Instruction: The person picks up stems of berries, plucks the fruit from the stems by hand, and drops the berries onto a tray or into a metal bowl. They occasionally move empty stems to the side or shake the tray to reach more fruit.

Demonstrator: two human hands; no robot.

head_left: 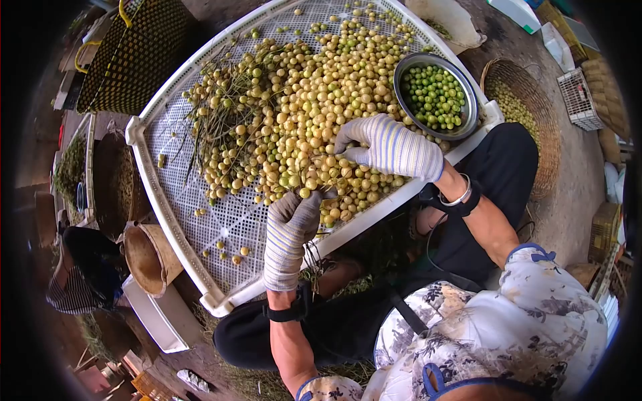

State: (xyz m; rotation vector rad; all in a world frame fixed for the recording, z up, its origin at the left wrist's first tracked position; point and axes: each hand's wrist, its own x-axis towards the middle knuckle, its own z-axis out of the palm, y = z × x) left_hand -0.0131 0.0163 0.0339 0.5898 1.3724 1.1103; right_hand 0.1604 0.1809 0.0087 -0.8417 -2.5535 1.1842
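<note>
A large white mesh tray (244, 230) holds a heap of small round yellow fruits (361, 80), with twiggy stems (227, 93) among those at its left. My left hand (291, 224), in a striped knit glove, is closed at the near edge of the heap. Thin stems hang below its fingers, and its fingertips are partly hidden. Over the heap, my right hand (391, 147) wears a matching glove; its thumb and forefinger are pinched together, and what lies between them is too small to make out. Beyond the right hand, a metal bowl (400, 100) of green fruits rests in the tray's corner.
A wicker basket (545, 150) with more fruits stands at the right. At the left are a black-and-yellow woven basket (134, 73), a tan bucket (150, 257) and a white bin (157, 317). Another person's striped sleeve (70, 287) shows at far left.
</note>
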